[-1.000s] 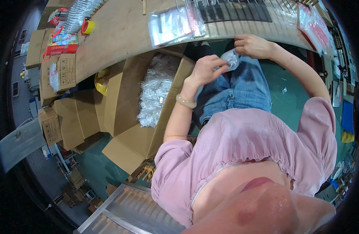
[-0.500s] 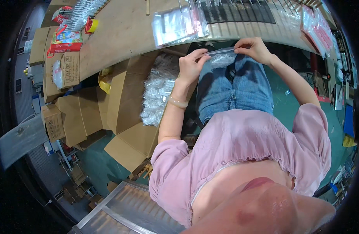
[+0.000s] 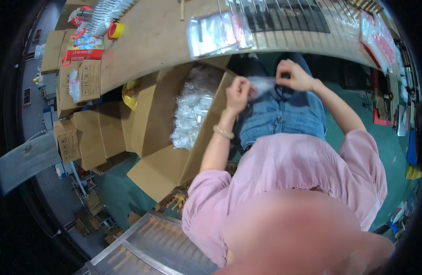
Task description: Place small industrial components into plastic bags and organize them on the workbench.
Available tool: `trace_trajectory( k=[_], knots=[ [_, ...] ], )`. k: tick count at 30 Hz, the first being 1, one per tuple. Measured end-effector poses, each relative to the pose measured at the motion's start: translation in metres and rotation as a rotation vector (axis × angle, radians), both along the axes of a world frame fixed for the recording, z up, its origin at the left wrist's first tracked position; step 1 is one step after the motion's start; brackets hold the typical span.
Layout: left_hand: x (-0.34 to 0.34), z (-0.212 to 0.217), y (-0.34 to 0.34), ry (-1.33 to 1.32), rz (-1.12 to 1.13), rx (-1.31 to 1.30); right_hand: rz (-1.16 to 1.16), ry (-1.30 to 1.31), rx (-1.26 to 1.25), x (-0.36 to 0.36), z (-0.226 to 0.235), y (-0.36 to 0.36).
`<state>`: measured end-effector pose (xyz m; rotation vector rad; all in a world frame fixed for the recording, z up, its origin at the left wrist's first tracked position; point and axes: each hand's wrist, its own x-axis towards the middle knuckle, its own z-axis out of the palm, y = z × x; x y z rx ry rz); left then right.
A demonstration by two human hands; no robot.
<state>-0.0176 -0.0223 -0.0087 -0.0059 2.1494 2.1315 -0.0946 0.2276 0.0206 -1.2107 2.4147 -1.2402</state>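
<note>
Two hands (image 3: 238,95) (image 3: 295,76) with one blurred clear bag (image 3: 264,84) between (one pale bangle (image 3: 223,132)).

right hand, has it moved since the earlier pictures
Yes, the right hand has moved back from the edge of the worktable, toward the pink top.

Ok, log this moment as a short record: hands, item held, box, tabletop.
Left hand: holds one side of a small clear plastic bag
Right hand: pinched at its other side
Bag: blurred, above the blue denim-covered lap
Beside left forearm: open brown cardboard box holding shiny clear plastic packets
Ahead: pale-brown tabletop bearing flat clear plastic bags, dark rectangular mat
</note>
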Motion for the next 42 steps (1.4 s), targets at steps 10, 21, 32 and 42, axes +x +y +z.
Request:
trace_trajectory(
  k=[10, 21, 32, 42],
  knots=[
    [0.018, 0.002, 0.019, 0.042, 0.027, -0.091, 0.034, 0.091, -0.001, 0.018, 0.003, -0.062],
    [0.029, 0.035, -0.031, 0.05, 0.099, -0.226, 0.124, 0.006, -0.002, 0.014, 0.022, -0.051],
    [-0.039, 0.1, -0.116, 0.301, 0.507, -0.995, -0.236, -0.065, -0.153, 0.018, 0.004, -0.039],
    [-0.155, 0.068, -0.027, 0.549, 0.4, -0.939, -0.088, -0.238, -0.214, 0.023, 0.01, -0.061]
  ],
)
